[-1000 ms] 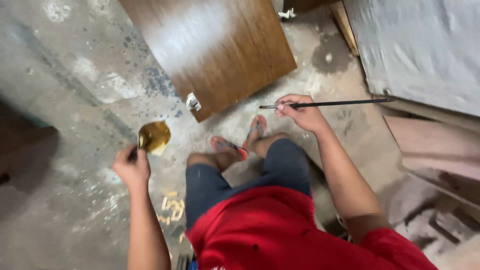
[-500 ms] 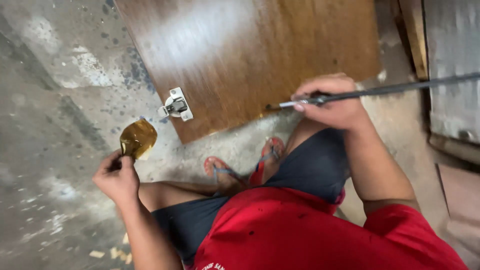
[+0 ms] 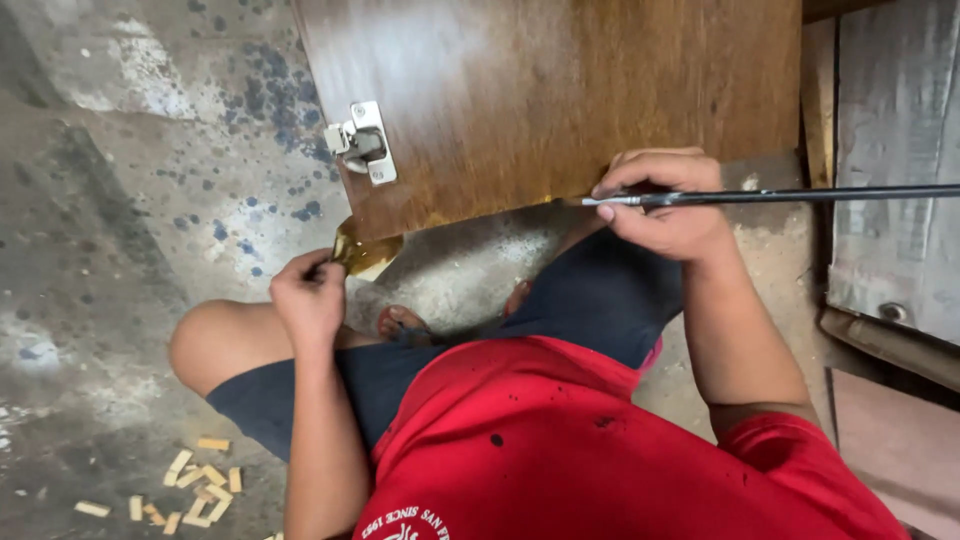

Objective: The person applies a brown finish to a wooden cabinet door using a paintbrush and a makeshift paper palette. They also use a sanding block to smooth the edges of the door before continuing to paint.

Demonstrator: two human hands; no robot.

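The left hand has come in from the left of the frame; its fingers pinch a small amber, glue-smeared scraper, now touching the lower edge of the brown wooden panel (hinge at its corner). The right hand stays closed around a thin dark rod, its tip now at that same edge.

I see no packages, labels, signs or screens in this frame. Closest thing to a label is white printed lettering on the red shirt, curved along the bottom edge of view. Nothing else qualifies.
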